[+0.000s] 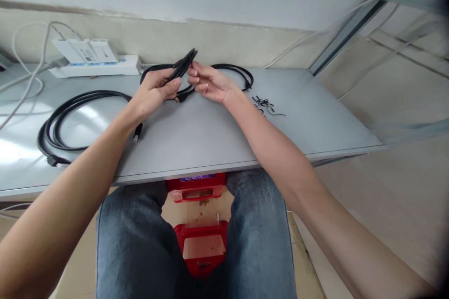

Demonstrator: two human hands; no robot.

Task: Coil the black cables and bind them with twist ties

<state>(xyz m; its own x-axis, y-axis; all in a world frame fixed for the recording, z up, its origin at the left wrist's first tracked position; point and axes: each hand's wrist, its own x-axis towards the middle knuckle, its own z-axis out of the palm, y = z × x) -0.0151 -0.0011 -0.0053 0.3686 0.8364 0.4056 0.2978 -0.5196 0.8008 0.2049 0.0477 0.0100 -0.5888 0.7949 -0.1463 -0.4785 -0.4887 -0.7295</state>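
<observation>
My left hand [156, 89] is closed round a folded bunch of black cable [184, 64], held up above the grey table [210, 135]. My right hand [207, 83] pinches the same bunch just to its right, fingers curled. The rest of this cable loops on the table behind my hands, reaching out to a plug [247, 85] at the right. A second black cable [66, 119] lies coiled on the table to the left, untouched.
A white power strip [94, 69] with white adapters and white leads sits at the back left by the wall. Several small black ties [266, 105] lie right of my hands. Red plastic crates [201, 238] stand under the table between my knees.
</observation>
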